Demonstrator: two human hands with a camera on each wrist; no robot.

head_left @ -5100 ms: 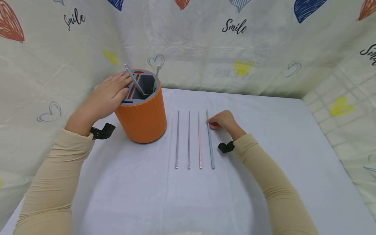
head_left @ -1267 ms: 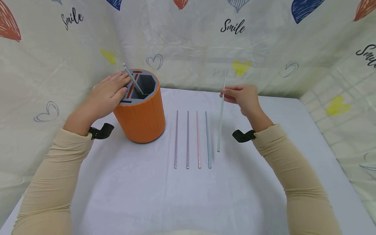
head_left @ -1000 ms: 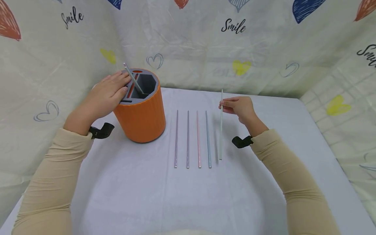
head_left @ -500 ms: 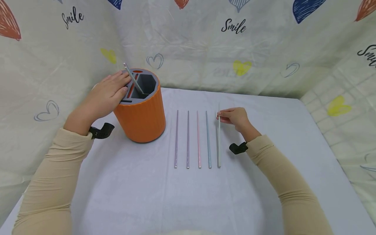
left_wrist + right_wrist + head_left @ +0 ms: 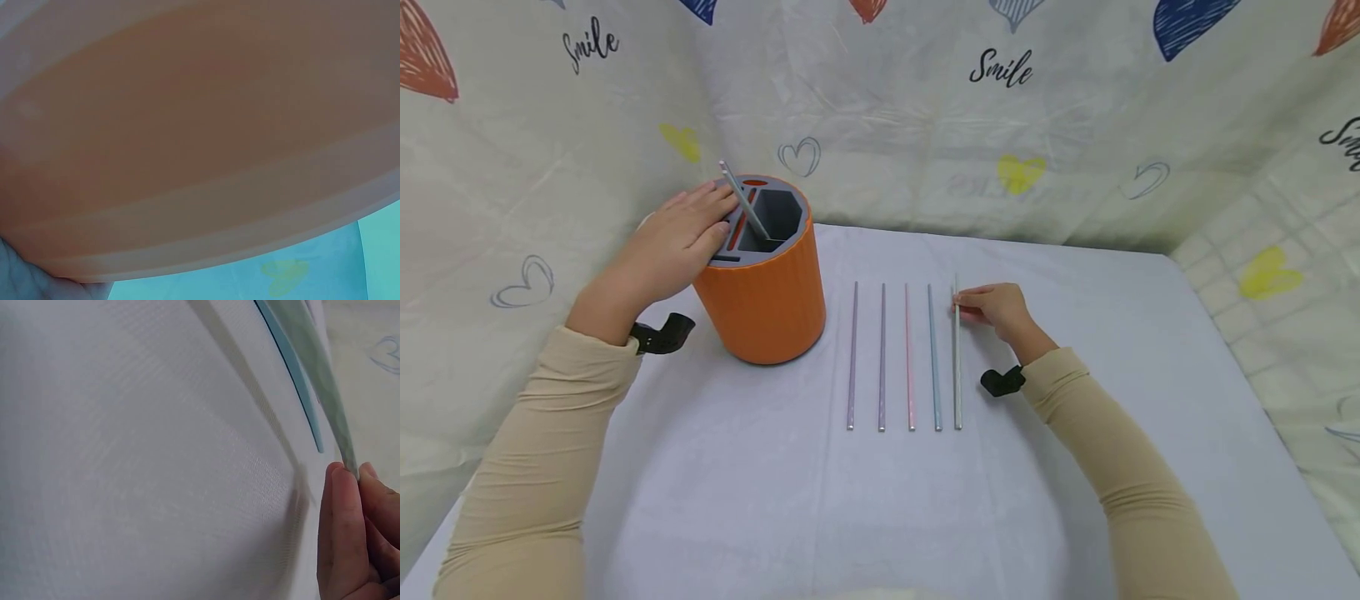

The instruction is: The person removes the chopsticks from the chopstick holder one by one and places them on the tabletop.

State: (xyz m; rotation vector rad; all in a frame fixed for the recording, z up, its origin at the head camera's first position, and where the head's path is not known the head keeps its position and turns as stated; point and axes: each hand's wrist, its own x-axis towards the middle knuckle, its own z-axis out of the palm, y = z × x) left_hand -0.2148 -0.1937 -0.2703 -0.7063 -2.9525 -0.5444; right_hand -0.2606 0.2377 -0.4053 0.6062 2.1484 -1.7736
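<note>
My right hand (image 5: pixel 1000 308) pinches the far end of a pale green chopstick (image 5: pixel 957 367) between thumb and fingertips. Its near end lies at the table, right of a blue chopstick (image 5: pixel 935 358). Further left lie a pink chopstick (image 5: pixel 909 358) and two purple chopsticks (image 5: pixel 882 358), all roughly parallel. In the right wrist view the green chopstick (image 5: pixel 325 381) passes over the blue one. My left hand (image 5: pixel 666 237) rests on the top rim of an orange cylindrical holder (image 5: pixel 763 317), fingers extended. One pale chopstick (image 5: pixel 743 200) leans inside its grey slotted top. The holder's orange wall (image 5: pixel 187 125) fills the left wrist view.
A white cloth covers the table (image 5: pixel 880 508). Behind it and along the sides hangs a printed curtain (image 5: pixel 910 108) with hearts and lettering. The holder stands at the back left, close to the curtain.
The right hand let go of the blue chopstick, took the green one out of the holder, then lowered it to the right end of the row. The left hand stays on the holder.
</note>
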